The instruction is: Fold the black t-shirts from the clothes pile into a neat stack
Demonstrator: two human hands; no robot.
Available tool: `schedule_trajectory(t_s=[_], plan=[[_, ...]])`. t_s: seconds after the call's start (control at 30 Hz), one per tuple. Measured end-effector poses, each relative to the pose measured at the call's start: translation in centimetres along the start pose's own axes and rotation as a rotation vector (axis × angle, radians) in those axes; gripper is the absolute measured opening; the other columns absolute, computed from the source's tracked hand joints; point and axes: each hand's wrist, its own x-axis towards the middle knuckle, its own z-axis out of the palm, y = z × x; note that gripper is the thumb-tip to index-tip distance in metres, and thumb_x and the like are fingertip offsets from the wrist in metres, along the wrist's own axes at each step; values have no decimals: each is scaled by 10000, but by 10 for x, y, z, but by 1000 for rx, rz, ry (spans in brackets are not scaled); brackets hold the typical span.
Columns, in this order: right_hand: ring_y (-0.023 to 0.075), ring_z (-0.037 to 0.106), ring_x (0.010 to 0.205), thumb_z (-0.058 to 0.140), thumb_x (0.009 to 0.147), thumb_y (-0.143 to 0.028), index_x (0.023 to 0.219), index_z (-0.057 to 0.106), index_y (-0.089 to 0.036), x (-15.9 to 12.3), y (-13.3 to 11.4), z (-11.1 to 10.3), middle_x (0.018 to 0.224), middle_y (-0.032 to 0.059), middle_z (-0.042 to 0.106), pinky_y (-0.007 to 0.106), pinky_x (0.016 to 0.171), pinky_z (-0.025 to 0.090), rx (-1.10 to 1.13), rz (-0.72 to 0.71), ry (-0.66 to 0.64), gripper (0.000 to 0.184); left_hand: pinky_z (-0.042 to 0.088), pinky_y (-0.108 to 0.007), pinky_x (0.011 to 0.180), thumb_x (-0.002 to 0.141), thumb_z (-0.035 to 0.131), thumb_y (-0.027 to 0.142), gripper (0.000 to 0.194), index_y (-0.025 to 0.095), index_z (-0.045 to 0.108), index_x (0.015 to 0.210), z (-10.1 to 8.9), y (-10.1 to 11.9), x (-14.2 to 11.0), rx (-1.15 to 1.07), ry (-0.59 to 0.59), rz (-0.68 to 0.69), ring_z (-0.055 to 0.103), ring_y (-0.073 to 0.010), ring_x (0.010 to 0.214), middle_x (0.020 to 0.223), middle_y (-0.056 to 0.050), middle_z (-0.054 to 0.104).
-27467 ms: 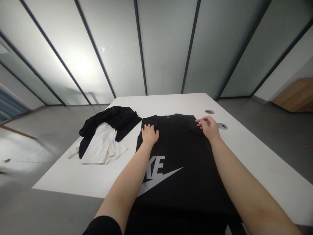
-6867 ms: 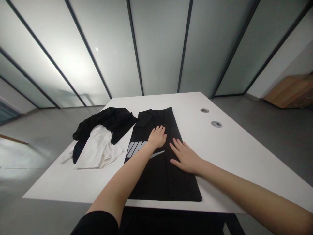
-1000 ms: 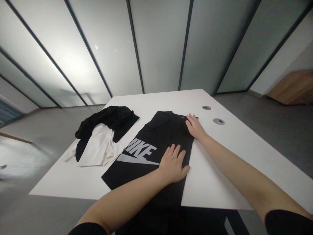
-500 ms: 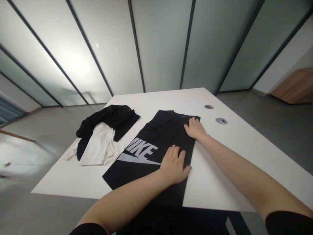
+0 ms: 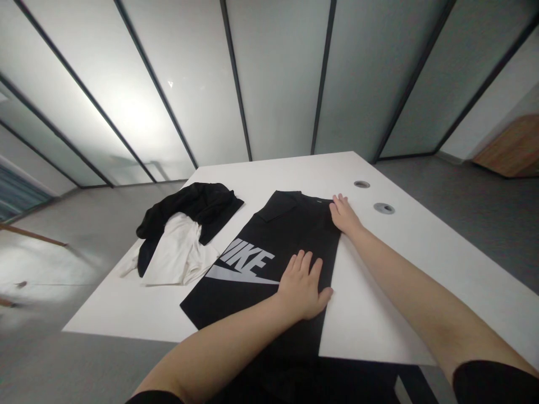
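Observation:
A black T-shirt [image 5: 303,230] with a white Nike print lies flat across the table, partly folded, its collar toward the far side. One sleeve is turned in over the upper left of the body. My left hand [image 5: 301,286] rests on the shirt beside the print, fingers stretched out and the thumb at the right edge. At the shirt's upper right corner, near the collar, my right hand [image 5: 344,216] lies with its fingers extended. The lower end of the shirt is partly hidden behind my left forearm.
Left of the shirt lies a loose pile with a black garment [image 5: 191,202] over a white garment [image 5: 177,252]. Two round cable grommets [image 5: 384,209] are set in the white table [image 5: 379,292]. Frosted glass panels [image 5: 278,78] stand behind.
My right hand has slid a little to the right, toward the shirt's outer upper corner. My left hand stays in its place on the shirt.

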Motion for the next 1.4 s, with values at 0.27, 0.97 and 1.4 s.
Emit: schedule_trajectory(t_s=[0.27, 0.97, 1.4], plan=[[426, 584, 1398, 407, 1070, -399, 1573, 592, -128, -52, -61, -6, 1535, 210, 628, 583, 1200, 462, 18, -229, 17, 601, 331, -566, 1311, 1048, 474, 624, 779, 121, 462, 1643, 3, -1, 2, -5, 19, -11, 351, -405, 1614, 1695, -214, 458], [524, 314, 1594, 379, 1036, -614, 1642, 352, 81, 9, -9, 30, 1691, 388, 355, 671, 1277, 256, -114, 118, -51, 922, 311, -547, 1321, 1063, 441, 633, 776, 131, 454, 1654, -2, -3, -2, 0, -5, 13, 344, -394, 1622, 1716, -198, 439], [335, 569, 1465, 530, 999, -542, 1277, 716, -226, 9, 3, -8, 1530, 153, 652, 572, 1239, 450, 1062, 172, 153, 461, 422, -500, 1249, 1083, 497, 574, 588, 209, 620, 1527, -15, -14, 4, -53, 18, 54, 494, -360, 1528, 1606, -151, 576]])
